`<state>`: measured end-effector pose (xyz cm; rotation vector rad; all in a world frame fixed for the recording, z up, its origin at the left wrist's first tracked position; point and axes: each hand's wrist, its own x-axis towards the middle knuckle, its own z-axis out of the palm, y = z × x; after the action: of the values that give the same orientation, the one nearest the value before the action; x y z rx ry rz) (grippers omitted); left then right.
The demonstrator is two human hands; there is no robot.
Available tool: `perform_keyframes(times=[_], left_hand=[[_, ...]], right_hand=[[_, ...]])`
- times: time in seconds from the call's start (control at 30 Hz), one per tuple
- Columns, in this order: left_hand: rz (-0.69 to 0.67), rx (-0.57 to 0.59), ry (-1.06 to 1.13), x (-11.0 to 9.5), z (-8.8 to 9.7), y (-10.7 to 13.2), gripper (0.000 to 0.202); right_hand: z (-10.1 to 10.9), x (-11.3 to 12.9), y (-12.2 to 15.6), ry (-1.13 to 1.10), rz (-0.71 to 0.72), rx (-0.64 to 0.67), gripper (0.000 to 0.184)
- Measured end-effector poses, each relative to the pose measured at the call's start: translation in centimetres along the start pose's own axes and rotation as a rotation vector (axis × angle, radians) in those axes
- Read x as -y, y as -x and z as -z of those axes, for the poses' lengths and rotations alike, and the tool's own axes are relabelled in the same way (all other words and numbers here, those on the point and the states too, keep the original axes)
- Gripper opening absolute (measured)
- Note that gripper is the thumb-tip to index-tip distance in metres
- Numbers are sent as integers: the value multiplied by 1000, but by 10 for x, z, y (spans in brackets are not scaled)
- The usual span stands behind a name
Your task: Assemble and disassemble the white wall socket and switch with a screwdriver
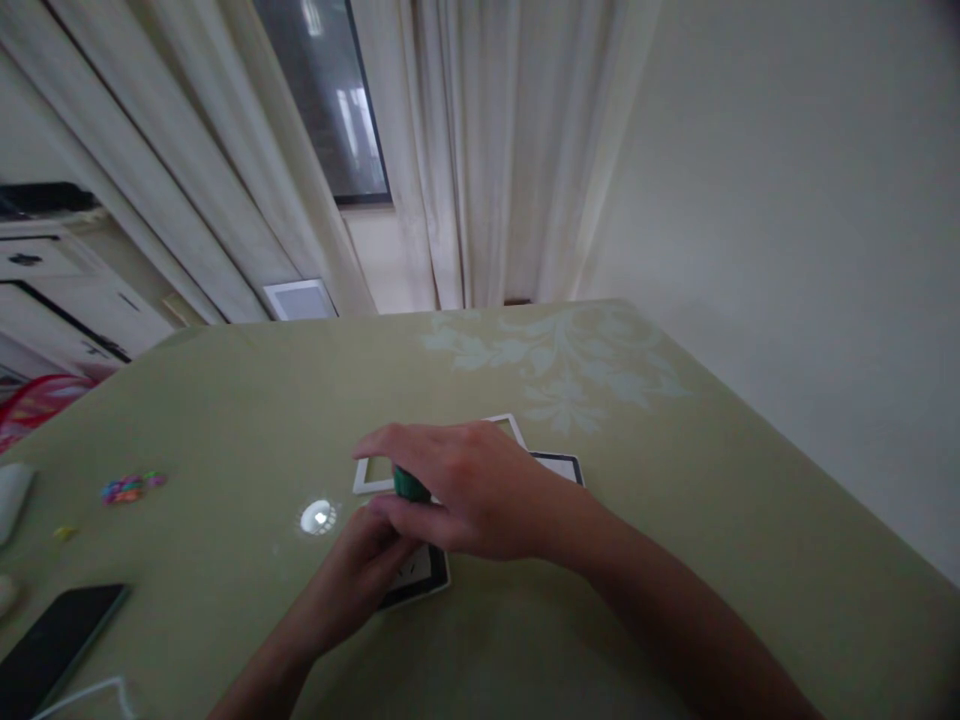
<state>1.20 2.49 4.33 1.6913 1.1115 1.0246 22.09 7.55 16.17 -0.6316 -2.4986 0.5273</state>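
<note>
My right hand (pixel 472 480) comes in from the right with its fingers curled round a green ridged handle (pixel 412 486). Only the rounded top of that handle shows; its lower end is hidden. Just below, my left hand (pixel 367 560) is closed and meets the right hand at the thumb. What its fingers grip is out of sight. Under the left hand lies a flat panel (pixel 437 574) with a dark border and a white edge. A white empty frame (pixel 373 487) and a second dark-bordered panel (pixel 564 465) lie partly covered behind my right hand.
On the left of the table (pixel 247 400) lie a dark phone (pixel 60 640), a white cable (pixel 90 690), small colourful pieces (pixel 127 489) and a yellow bit (pixel 65 533). A white object (pixel 11 495) sits at the left edge. A wall (pixel 810 250) borders the right side.
</note>
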Motion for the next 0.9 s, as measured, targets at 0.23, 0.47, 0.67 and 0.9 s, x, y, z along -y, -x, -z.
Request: perform_keyframes(times=[0.23,0.47,0.67,0.9], left_hand=[[23,-32,-72,4,2,3,28],[77,-7,-43,10,1,7,29],[84,-38,-89,7,-2,3,29],[35,-13,-149,-3,4,6,20]], right_hand=[[0,1,0,-17,15,-2,40],[1,2,1,-27,-4,16,40],[2,5,2,-57,11,36,43],[2,5,3,-56,29,24,44]])
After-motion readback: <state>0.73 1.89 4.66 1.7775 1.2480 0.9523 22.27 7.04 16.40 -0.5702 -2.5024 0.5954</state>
